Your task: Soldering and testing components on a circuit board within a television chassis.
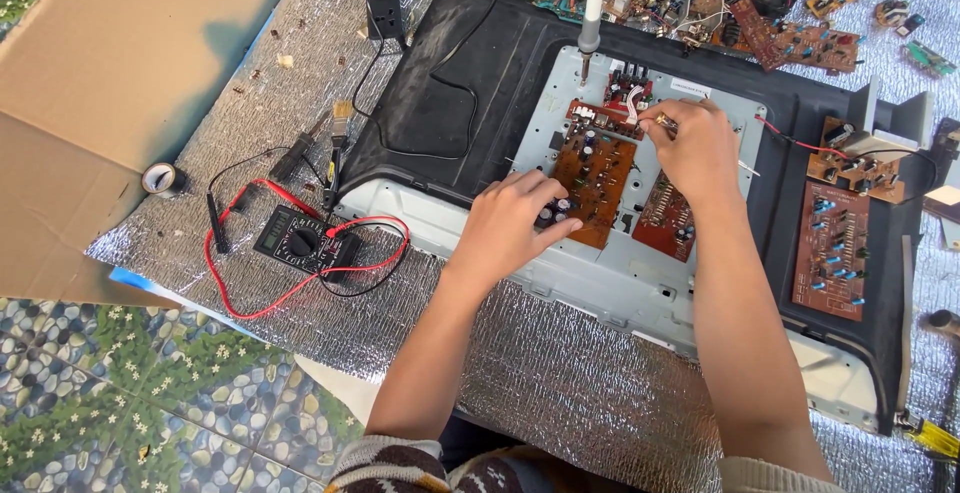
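Centrally placed on a pale grey metal chassis [640, 283] inside a black plastic back shell [470, 73]: a brown rectangular circuit board [596, 175], flat, component side up for access. Left hand [510, 225] pressing down on its lower edge, fingers [555, 238] loosely curled, flat, gripping nothing, seemingly steadying it. Right hand [697, 148] above, fingertips [662, 121] pinched shut near a small red board [606, 115]; what sits between them, impossible to tell. Left of centre, unused: a black multimeter [305, 243] with red leads.
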